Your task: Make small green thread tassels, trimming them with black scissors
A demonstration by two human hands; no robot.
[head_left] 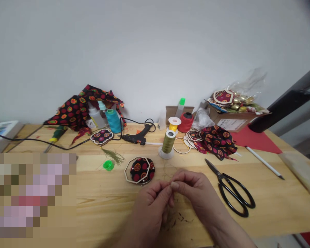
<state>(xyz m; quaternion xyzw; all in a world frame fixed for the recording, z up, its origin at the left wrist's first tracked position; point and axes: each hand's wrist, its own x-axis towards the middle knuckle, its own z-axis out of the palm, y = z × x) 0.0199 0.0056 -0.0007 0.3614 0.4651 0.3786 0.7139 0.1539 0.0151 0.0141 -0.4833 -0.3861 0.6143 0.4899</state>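
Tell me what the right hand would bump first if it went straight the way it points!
Probably the left hand; its fingertips look close against those of the right hand, though depth is unclear.

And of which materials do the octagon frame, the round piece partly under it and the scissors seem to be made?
Octagon frame: probably wood, matt, pale tan, seemingly unpainted.
Round piece: seemingly cloth, matt, with a printed pattern; any core is hidden.
Scissors: apparently metal blades, dull grey; smooth black handles, perhaps plastic-coated.
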